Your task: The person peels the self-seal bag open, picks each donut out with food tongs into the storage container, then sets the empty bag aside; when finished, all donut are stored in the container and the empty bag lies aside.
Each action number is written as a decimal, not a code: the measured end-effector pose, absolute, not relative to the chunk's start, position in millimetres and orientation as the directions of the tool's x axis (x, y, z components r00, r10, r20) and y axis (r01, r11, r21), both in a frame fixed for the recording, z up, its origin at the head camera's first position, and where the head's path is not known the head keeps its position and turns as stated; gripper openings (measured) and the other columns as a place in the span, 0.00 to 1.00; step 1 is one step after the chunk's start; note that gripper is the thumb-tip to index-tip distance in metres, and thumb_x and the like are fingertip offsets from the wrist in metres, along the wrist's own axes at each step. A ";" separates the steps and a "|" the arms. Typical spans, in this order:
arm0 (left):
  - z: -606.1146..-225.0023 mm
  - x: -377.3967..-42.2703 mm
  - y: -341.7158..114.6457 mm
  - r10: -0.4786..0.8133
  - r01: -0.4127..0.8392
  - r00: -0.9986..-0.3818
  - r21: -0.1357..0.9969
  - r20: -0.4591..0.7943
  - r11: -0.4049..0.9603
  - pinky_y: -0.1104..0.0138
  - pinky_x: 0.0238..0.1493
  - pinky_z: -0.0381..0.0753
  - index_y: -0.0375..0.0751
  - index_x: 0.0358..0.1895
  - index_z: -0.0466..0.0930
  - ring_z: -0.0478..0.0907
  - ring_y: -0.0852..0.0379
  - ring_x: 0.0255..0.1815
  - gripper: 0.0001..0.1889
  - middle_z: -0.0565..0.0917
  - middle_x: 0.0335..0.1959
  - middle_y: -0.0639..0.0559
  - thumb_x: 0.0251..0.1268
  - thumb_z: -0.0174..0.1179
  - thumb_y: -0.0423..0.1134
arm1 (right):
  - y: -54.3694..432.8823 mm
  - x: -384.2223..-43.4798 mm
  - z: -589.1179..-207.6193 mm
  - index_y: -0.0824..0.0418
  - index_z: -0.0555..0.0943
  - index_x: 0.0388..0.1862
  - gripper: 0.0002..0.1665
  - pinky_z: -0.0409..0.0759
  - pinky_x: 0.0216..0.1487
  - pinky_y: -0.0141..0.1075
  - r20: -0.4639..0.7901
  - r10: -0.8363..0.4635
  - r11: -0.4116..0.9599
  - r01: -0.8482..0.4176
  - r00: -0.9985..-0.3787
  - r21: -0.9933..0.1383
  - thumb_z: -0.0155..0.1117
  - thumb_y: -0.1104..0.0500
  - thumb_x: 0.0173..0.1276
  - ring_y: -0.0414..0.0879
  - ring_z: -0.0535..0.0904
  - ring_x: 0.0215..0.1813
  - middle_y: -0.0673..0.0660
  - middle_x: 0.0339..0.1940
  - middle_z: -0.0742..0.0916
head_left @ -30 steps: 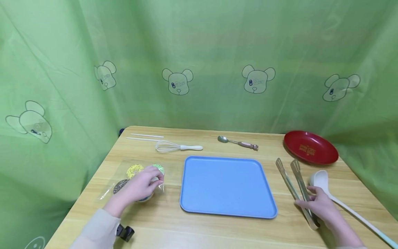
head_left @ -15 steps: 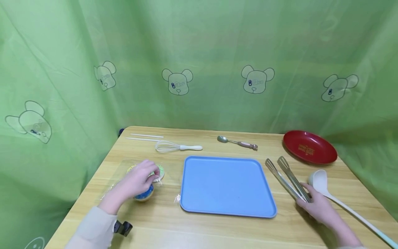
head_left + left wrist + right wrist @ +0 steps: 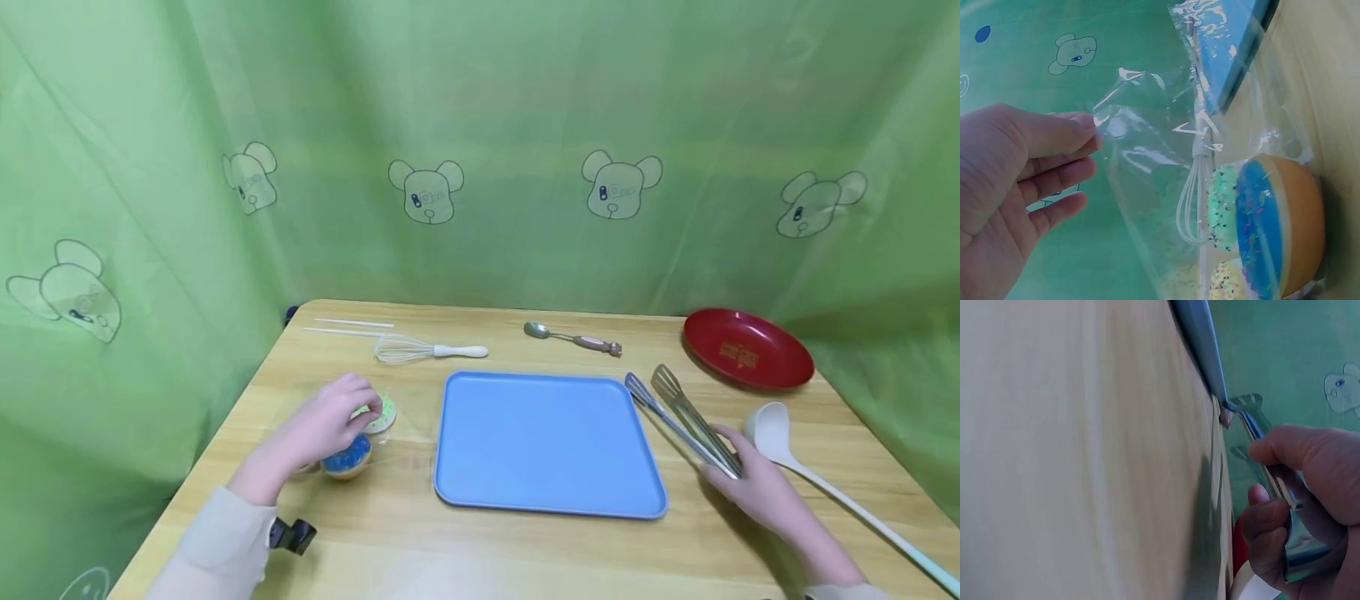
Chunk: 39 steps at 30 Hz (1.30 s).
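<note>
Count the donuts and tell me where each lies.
3 visible: a blue donut, in front of a green donut, and a yellow donut, below the green one in the left wrist view. The left hand may hide more.

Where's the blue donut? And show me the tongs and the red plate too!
Blue donut [image 3: 347, 455]: head view, on its blue icing.
Tongs [image 3: 699, 424]: head view, on one metal side.
Red plate [image 3: 774, 352]: head view, on its inside, beside the gold print.
</note>
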<state>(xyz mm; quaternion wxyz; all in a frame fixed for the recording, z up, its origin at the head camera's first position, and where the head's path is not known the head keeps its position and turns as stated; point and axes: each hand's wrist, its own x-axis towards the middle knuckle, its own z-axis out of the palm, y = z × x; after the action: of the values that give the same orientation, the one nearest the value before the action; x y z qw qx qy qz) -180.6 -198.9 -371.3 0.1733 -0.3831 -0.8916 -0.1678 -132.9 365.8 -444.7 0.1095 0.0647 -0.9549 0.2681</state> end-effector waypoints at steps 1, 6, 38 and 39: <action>-370.3 -181.2 -199.2 0.625 0.743 -0.646 0.172 0.438 0.647 0.65 0.37 0.77 0.42 0.30 0.79 0.72 0.58 0.36 0.06 0.77 0.31 0.57 0.52 0.66 0.29 | 363.7 -134.0 -443.3 0.68 0.62 0.65 0.37 0.74 0.33 0.52 0.257 -0.064 0.846 -0.189 -0.964 -0.499 0.67 0.60 0.59 0.57 0.75 0.35 0.71 0.39 0.79; -369.4 -181.0 -200.0 0.611 0.721 -0.677 0.205 0.410 0.661 0.65 0.39 0.78 0.43 0.30 0.79 0.72 0.59 0.38 0.05 0.76 0.32 0.59 0.54 0.65 0.31 | 352.6 -137.7 -435.2 0.66 0.64 0.64 0.36 0.71 0.26 0.37 0.318 -0.088 0.839 -0.242 -0.944 -0.488 0.67 0.62 0.58 0.43 0.72 0.29 0.60 0.30 0.78; -380.4 -182.9 -199.0 0.588 0.704 -0.699 0.248 0.406 0.666 0.67 0.39 0.78 0.43 0.32 0.79 0.72 0.60 0.39 0.05 0.77 0.33 0.58 0.54 0.64 0.31 | 261.7 -161.6 -424.4 0.58 0.71 0.62 0.33 0.79 0.35 0.39 0.420 -0.450 0.758 -0.586 -0.788 -0.286 0.69 0.62 0.56 0.41 0.75 0.39 0.52 0.47 0.80; -380.6 -182.7 -198.7 0.586 0.703 -0.700 0.249 0.407 0.667 0.67 0.40 0.78 0.43 0.32 0.79 0.72 0.60 0.39 0.05 0.77 0.33 0.58 0.54 0.64 0.30 | 257.9 -162.1 -424.4 0.57 0.71 0.62 0.33 0.79 0.34 0.37 0.413 -0.459 0.751 -0.592 -0.787 -0.293 0.69 0.62 0.56 0.40 0.75 0.39 0.51 0.47 0.80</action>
<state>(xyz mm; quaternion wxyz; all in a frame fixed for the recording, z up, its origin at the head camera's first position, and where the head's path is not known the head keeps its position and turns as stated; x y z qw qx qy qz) -182.7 -198.7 -380.6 0.1478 -0.3577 -0.9008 -0.1969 -162.1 257.9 -424.4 0.1593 0.2851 -0.9219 0.2084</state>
